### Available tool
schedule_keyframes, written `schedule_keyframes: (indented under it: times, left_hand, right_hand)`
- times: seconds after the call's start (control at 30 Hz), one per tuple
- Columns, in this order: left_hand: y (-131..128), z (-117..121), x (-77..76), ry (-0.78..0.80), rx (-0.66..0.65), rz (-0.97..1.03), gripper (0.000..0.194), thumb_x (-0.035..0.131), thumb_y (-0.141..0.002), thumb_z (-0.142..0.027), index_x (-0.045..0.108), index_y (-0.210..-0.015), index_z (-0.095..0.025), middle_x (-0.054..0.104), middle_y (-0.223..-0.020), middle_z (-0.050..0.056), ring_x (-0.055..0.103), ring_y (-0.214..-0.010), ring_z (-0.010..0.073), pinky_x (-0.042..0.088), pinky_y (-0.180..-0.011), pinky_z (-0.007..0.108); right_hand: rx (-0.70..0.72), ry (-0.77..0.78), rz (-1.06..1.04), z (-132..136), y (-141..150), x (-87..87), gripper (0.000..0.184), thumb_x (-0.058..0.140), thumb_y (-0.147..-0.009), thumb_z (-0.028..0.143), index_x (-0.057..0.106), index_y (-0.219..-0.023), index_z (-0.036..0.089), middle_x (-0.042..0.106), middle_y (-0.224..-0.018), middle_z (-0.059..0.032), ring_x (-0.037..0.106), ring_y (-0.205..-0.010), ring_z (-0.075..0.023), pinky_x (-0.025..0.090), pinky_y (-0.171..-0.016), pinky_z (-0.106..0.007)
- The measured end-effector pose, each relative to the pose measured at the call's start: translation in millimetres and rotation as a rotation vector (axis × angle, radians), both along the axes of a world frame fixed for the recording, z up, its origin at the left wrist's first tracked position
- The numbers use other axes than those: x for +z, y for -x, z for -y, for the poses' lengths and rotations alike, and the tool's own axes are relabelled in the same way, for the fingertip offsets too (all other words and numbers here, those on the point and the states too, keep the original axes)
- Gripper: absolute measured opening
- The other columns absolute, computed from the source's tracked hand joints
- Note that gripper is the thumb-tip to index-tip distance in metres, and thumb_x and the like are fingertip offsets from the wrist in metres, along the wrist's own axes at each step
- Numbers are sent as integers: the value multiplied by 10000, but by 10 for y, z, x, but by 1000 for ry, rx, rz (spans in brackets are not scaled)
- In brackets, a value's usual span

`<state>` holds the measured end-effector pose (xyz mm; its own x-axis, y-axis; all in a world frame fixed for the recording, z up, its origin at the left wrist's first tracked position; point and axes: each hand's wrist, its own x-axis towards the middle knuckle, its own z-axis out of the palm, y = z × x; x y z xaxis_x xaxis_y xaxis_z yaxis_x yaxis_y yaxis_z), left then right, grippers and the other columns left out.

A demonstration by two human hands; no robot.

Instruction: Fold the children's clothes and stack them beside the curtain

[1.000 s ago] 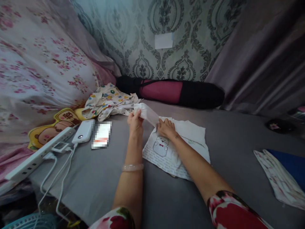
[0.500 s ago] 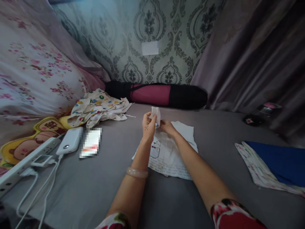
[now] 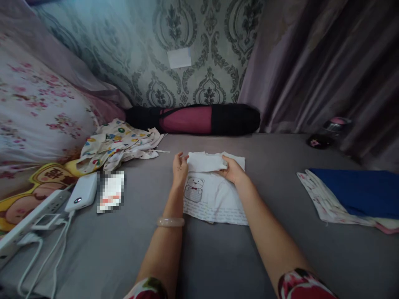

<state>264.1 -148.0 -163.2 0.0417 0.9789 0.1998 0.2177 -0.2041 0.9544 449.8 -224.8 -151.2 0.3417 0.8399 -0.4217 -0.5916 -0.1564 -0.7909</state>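
A small white garment [image 3: 215,195] with a bear print lies flat on the grey bed sheet [image 3: 218,257]. Its upper part is folded over into a white band [image 3: 205,162]. My left hand [image 3: 180,168] rests at the left end of that band, fingers laid on the cloth. My right hand [image 3: 233,169] holds the right end of the band, fingers curled on it. A pale bangle [image 3: 170,222] sits on my left wrist.
A crumpled spotted garment [image 3: 118,143] lies at the left, near a floral pillow [image 3: 40,112]. A power bank [image 3: 82,197], a phone [image 3: 110,191] and a power strip [image 3: 34,214] lie further left. A black and pink roll [image 3: 193,118] lines the wall. Folded cloths [image 3: 352,195] lie at the right.
The sleeve that both hands held up above the garment has been brought down and laid flat across its top. The camera view has shifted to the right.
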Motion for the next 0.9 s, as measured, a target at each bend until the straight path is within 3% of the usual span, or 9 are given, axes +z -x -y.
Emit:
schedule_keyframes:
  times: [0.03,0.17,0.27,0.4,0.57,0.77,0.9]
  left_hand:
    - [14,-14,-43,-25,-11,-70,324,400,-904,-181,512,-1206,-147,695,-1091,107,623,-1078,194,443,-981,374]
    - [-19,31,-170,-149,-137,-430,386,379,-896,-116,521,-1251,-163,657,-1206,114,599,-1133,208,428,-1006,381]
    - [-60,118,-200,-216,-191,-718,416,378,-918,-137,488,-1316,-176,567,-1346,120,511,-1259,229,363,-1072,427]
    - [-99,225,-185,-247,-177,-959,432,326,-980,-298,440,-1383,-194,432,-1476,95,367,-1375,245,270,-1131,474]
    - [-143,301,-156,-287,-185,-1150,536,231,-988,-449,407,-1428,-200,338,-1530,106,317,-1395,291,262,-1124,493]
    - [-158,287,-78,-203,-237,-1222,631,230,-956,-561,340,-1466,-207,278,-1554,117,276,-1394,373,247,-1107,543]
    - [-213,237,50,-211,-260,-1240,562,259,-952,-567,510,-1315,-219,458,-1436,113,311,-1369,368,232,-1093,584]
  right_hand:
    - [-25,5,-30,-8,8,-8,131,527,-845,166,600,-953,155,676,-761,-35,645,-675,-159,572,-692,-314]
    - [-19,-37,74,-19,31,-32,270,505,-699,-14,610,-888,147,665,-716,-4,636,-657,-136,566,-684,-272]
    - [-31,-40,353,-22,-10,-83,339,515,-682,3,618,-970,150,688,-800,-14,652,-705,-144,559,-679,-269]
    - [-56,122,829,-18,-147,-180,437,573,-733,113,593,-1168,154,698,-965,-54,666,-774,-160,543,-701,-266]
    - [20,304,1267,42,-227,-180,414,583,-813,238,596,-1216,143,699,-1024,-99,641,-999,-226,485,-855,-302]
    - [64,359,1445,135,-138,-63,406,495,-888,229,536,-1284,151,673,-1102,-131,598,-1087,-246,440,-876,-300]
    - [67,374,1596,198,-81,19,377,418,-911,161,536,-1269,136,655,-1102,-150,601,-1048,-253,432,-855,-315]
